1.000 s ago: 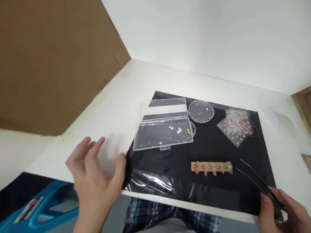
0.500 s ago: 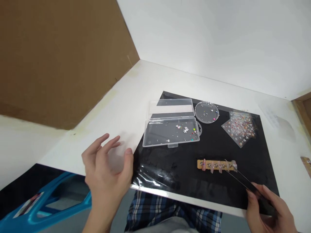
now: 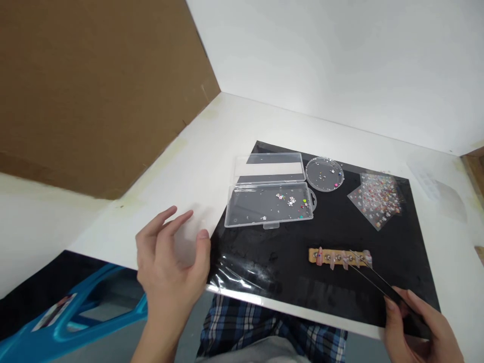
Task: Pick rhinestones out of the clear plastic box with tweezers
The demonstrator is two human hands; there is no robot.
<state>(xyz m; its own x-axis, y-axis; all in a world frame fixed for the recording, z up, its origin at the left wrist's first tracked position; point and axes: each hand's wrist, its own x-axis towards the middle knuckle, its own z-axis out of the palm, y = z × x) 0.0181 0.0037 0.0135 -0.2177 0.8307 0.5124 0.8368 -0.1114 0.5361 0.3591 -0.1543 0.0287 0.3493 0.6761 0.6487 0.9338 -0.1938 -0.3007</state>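
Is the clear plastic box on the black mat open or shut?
Open: the clear plastic box has its lid folded back flat behind the tray, whose small decorations lie uncovered.

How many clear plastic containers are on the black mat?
2: an open rectangular clear case with tiny decorations near the mat's far left, and a round clear dish just right of the case lid. None looks hidden.

Glossy black mat [image 3: 325, 292], clear plastic box [image 3: 269, 204], metal tweezers [image 3: 372, 277].
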